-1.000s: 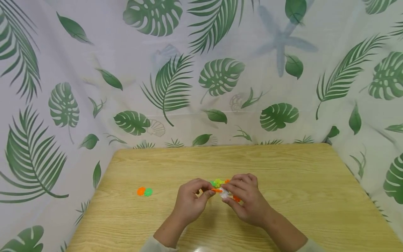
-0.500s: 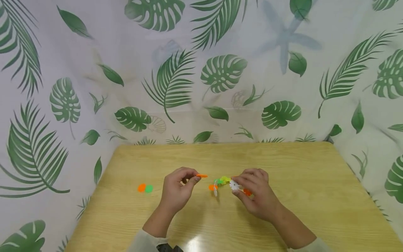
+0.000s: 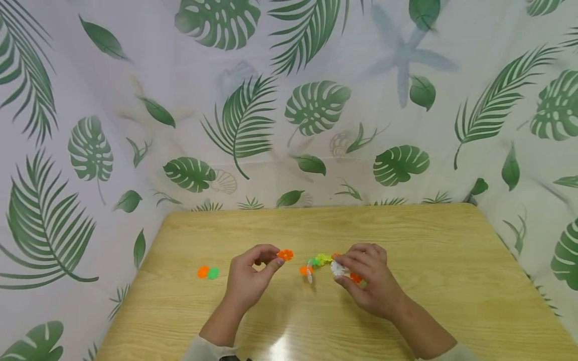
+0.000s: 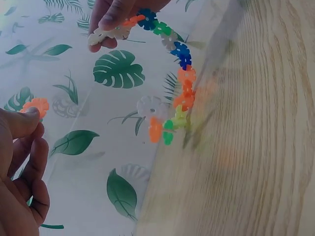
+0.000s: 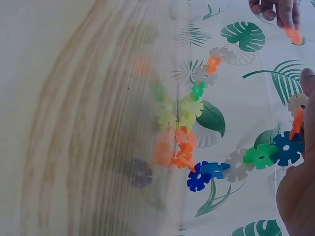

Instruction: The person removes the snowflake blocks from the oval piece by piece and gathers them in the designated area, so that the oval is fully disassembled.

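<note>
Right hand [image 3: 370, 281] and left hand [image 3: 248, 281] are both held above the tabletop, apart from each other, and in each a small plastic piece is pinched between thumb and fingers. Behind and at both sides a white cloth [image 3: 352, 65] is seen, printed with green leaves and a pale blue starfish. In front of it the tabletop [image 3: 406, 235], yellowish and wood-grained, is spread beneath the hands. Both wrists are bordered by pale sleeves [image 3: 451, 351]. By the right hand, a curved chain [image 4: 187, 74] of flower-shaped pieces is gripped at a white end; orange, blue, green, white, yellow and more orange pieces are joined along its arc, and its other end, where an orange piece is set among pale ones, is found between the two hands. Whether its lowest pieces are borne by the tabletop cannot be told surely from these angles. Well to the left of the left hand, an orange-and-green pair [image 3: 208, 273] is laid on the tabletop, edges meeting. Smallest of all, a single orange piece [image 3: 285, 254] is clamped at the left fingertips, raised, near the chain but not touching it.
</note>
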Demonstrator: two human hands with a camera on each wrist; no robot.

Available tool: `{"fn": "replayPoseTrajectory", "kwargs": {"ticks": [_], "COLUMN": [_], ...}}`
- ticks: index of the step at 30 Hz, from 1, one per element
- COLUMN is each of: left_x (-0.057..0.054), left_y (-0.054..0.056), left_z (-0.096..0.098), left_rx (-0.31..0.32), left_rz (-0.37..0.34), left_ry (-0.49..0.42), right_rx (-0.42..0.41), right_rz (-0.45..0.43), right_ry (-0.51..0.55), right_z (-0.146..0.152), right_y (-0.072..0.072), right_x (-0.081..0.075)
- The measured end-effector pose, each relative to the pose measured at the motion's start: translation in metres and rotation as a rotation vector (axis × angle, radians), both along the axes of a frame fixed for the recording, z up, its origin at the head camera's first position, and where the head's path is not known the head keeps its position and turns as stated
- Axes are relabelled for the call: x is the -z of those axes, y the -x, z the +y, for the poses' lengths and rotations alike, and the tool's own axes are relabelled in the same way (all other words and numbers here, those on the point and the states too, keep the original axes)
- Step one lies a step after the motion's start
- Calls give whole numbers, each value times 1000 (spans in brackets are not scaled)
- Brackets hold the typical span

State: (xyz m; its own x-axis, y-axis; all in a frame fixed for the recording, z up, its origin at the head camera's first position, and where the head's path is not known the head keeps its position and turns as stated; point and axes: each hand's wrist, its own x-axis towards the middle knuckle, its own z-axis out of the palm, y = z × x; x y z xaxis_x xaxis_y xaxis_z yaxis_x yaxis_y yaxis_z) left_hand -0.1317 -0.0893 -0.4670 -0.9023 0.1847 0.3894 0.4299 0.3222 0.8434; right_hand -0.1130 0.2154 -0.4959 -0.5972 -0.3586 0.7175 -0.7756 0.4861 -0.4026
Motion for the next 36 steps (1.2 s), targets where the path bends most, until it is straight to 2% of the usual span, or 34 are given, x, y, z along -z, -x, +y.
{"fn": "replayPoseTrajectory", "kwargs": {"ticks": [12,15,20,29,36], "left_x": [9,10,15,24,33], "left_y": [5,7,10,15,23], "left_z": [-20,-27,-38,-51,-63], "left_rx": [-88,-101,-119,-198,-224], "left_rz": [-125,-133,-142,-248,-286], "left_ry": [-23,-18,13,51,142], "right_rx": [-6,-10,-8,-8,-11], "right_rz": [14,17,-1,-13,-11], "right_ry": [3,2,-5,-9,-14], "right_z": [-3,-3,-3,-4,-4], "right_y": [-1,-1,-3,-4,-4], "right_x": [2,3,4,5,5]}}
